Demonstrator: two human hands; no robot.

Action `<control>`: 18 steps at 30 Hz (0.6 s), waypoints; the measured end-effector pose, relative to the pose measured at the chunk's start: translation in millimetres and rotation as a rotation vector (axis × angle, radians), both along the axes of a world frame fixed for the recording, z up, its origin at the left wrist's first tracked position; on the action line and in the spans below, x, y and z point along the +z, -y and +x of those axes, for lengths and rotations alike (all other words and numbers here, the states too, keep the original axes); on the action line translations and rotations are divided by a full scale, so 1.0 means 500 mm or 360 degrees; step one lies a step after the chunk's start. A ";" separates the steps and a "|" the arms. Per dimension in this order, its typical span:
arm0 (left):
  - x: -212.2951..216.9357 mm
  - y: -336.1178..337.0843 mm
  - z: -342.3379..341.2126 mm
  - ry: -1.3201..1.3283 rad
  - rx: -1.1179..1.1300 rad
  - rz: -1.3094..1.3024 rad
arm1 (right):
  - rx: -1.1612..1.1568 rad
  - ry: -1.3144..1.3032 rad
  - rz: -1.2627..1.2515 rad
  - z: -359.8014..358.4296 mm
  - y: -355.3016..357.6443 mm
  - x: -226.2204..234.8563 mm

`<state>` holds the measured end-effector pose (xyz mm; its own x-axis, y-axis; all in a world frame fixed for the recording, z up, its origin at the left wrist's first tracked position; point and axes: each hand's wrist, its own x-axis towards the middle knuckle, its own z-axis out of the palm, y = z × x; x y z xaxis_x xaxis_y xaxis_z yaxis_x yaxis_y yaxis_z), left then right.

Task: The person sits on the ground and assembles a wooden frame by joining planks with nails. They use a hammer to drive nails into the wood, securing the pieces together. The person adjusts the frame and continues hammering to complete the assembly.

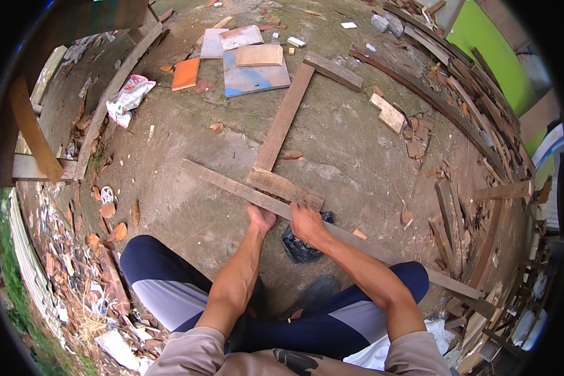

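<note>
A long narrow wooden plank [363, 246] runs slantwise from left of centre down to the lower right. My left hand [261, 216] is at its near edge, palm turned up, fingers closed under it and partly hidden. My right hand [307, 222] reaches over the same plank, fingers curled at its edge and touching the short board [285, 187] just behind it. From that short board a wooden bar [286, 119] extends away to a short crosspiece [333, 71] at its far end. A black plastic bag [299, 247] lies below my right hand.
Flat boards lie far ahead, including a blue-stained panel [257, 78] and an orange block [185, 73]. A white plastic bag [130, 100] rests at the left. Long timbers [432, 94] and scrap wood pile up along the right. Litter and dry leaves [117, 232] cover the left side.
</note>
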<state>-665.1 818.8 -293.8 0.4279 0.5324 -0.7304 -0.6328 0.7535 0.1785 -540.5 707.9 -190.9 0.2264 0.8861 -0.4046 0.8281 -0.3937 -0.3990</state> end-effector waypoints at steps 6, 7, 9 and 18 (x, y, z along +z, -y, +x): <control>-0.047 0.000 -0.022 0.0266 -0.0016 0.0004 | 0.0053 0.0023 0.0233 -0.002 0.002 0.005; -0.056 -0.008 -0.029 0.0295 -0.0066 0.0049 | 0.0043 -0.0012 0.0205 -0.001 -0.004 0.010; -0.057 -0.008 -0.030 0.0349 -0.0118 0.0075 | 0.0012 -0.0080 0.0130 0.008 -0.015 0.026; -0.075 -0.046 -0.022 0.0103 -0.0350 0.0418 | 0.0030 -0.0099 0.0190 -0.001 -0.040 0.132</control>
<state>-676.0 842.0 -331.5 0.5940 0.5885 -0.5485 -0.4769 0.8067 0.3490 -541.2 728.0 -124.7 0.1869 0.9326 -0.3086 0.8073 -0.3248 -0.4926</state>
